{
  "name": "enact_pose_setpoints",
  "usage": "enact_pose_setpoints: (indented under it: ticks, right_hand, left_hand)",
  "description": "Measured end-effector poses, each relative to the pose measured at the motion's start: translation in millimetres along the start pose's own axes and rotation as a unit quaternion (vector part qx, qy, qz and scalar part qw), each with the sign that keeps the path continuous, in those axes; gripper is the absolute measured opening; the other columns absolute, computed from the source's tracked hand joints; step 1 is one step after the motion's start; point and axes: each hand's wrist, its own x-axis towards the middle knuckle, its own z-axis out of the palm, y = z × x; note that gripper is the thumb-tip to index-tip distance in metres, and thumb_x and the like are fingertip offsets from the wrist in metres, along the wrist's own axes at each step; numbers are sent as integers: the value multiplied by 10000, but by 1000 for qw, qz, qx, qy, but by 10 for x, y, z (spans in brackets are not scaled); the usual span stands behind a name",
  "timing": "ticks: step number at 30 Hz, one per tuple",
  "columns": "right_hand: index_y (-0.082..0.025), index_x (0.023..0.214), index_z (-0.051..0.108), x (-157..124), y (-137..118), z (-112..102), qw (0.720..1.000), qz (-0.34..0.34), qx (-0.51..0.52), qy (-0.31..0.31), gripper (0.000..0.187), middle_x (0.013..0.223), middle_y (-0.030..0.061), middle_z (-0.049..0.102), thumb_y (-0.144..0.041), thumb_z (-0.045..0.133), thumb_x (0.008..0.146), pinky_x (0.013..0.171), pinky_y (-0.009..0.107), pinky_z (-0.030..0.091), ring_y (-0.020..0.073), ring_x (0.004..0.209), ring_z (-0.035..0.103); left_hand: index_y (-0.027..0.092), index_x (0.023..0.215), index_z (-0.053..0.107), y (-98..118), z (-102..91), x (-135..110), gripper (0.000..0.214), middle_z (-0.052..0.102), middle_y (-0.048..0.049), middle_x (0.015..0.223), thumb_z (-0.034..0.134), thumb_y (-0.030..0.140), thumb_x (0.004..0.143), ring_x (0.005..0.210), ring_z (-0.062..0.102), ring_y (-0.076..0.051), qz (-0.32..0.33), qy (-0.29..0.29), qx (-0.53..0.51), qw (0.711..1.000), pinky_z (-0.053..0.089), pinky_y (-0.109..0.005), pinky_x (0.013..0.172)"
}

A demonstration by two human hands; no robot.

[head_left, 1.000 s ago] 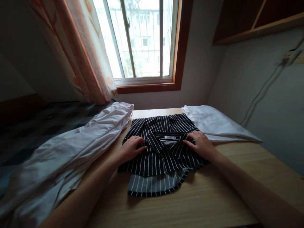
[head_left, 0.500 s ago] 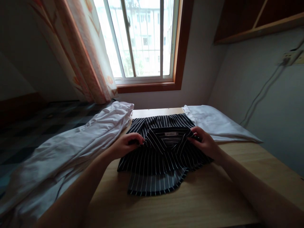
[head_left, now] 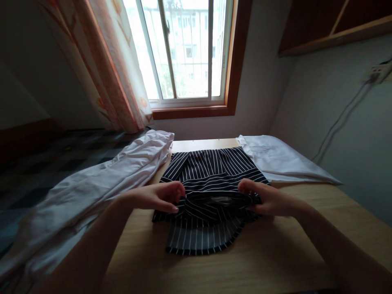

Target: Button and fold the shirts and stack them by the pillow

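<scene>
A black shirt (head_left: 211, 161) with white stripes lies folded on the wooden table, its collar (head_left: 199, 204) turned toward me. A sheer-looking striped flap (head_left: 205, 237) of it spreads out at the near side. My left hand (head_left: 162, 197) is at the left end of the collar, thumb and curled fingers apart, fingertips against the cloth. At the other end, my right hand (head_left: 263, 197) has the collar's edge between thumb and fingers. The label inside the neck is barely visible.
White cloth (head_left: 101, 179) lies rumpled on the left, over a dark checked surface (head_left: 33, 163). Another white folded garment (head_left: 275, 157) rests on the table (head_left: 312, 228) at the right. Beyond are a curtain (head_left: 107, 73), a window (head_left: 190, 61) and a cord (head_left: 337, 114) along the wall.
Both hands have come down toward me, bringing the collar end lower and nearer. The neck opening has flattened, and more of the shirt's back part shows. My left fingers have spread.
</scene>
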Motion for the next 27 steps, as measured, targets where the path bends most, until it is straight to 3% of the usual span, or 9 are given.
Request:
enact_pose_setpoints:
  ticks: [3,5,8,11,17,20,24,27]
  right_hand:
    - [-245,1134,577,21,-7,66,999,12,-36,0,419,983,14,671,-154,665,734,736,261,510,166,828,625]
    - [-240,1136,599,35,2,96,998,5,-57,3,429,1064,38,688,-146,672,724,818,292,517,199,928,647]
    - [-228,1105,623,55,12,113,996,-4,-86,0,415,1115,62,694,-104,651,710,886,324,508,226,1006,648]
    - [-213,1039,617,73,20,108,994,-15,-109,12,383,1042,61,693,-55,609,690,841,317,510,213,939,650]
    - [-221,941,555,75,2,65,980,-87,-116,137,295,975,45,598,-42,575,707,767,296,483,183,875,579]
    - [-216,918,573,39,-62,39,984,-91,-104,115,249,960,39,585,-60,603,726,761,294,473,179,862,560]
    - [-230,1028,664,-25,-100,-1,997,-4,-21,-75,320,1009,28,638,-305,785,741,744,271,493,180,874,596]
    - [-248,1128,682,-27,-52,-41,988,49,61,-131,422,1027,29,667,-488,751,788,741,265,504,180,892,617]
  left_hand:
    - [225,1173,582,-10,157,92,587,632,-17,993,735,580,732,854,594,-172,-1,118,140,983,486,-272,737]
    - [222,1159,604,-29,283,162,593,636,-59,1115,758,578,710,976,611,-222,22,160,231,959,492,-315,837]
    - [219,1093,630,-43,435,245,401,661,-73,1139,722,453,781,1021,632,-250,48,168,303,937,493,-343,880]
    - [220,1032,619,5,482,279,237,683,-51,1062,660,269,803,948,649,-228,44,177,332,925,501,-334,828]
    - [215,858,546,218,375,207,147,610,-27,935,617,162,740,858,588,-206,62,257,342,902,476,-337,765]
    - [212,853,570,268,374,162,168,601,-26,954,617,128,716,872,574,-194,80,209,318,921,472,-322,779]
    - [215,931,645,243,417,134,243,623,-7,935,748,238,712,798,582,-160,25,17,228,973,471,-257,676]
    - [221,984,698,208,392,140,269,656,-12,928,726,420,804,771,602,-147,9,-63,162,985,461,-232,641]
